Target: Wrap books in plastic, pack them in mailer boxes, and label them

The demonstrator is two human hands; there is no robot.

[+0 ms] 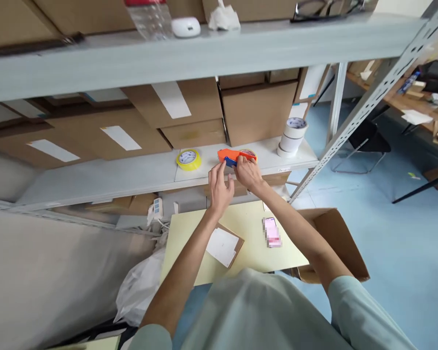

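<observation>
My right hand (pixel 247 172) is closed around an orange-and-blue tape dispenser (pixel 227 155) at the front of the lower shelf. My left hand (pixel 221 188) is open, its fingers stretched up and its thumb apart, with the fingertips at the dispenser's blue part. Whether those fingertips press on it I cannot tell. A yellow tape roll (pixel 189 159) lies on the shelf to the left. White tape rolls (pixel 293 136) are stacked to the right. Part of the dispenser is hidden behind my right hand.
Below my arms, a pale yellow table (pixel 186 228) holds a small flat parcel with a white label (pixel 222 246) and a phone (pixel 272 232). Cardboard boxes (pixel 261 114) line the shelf's back. An open carton (pixel 336 243) stands at right, a white plastic bag (pixel 142 287) at left.
</observation>
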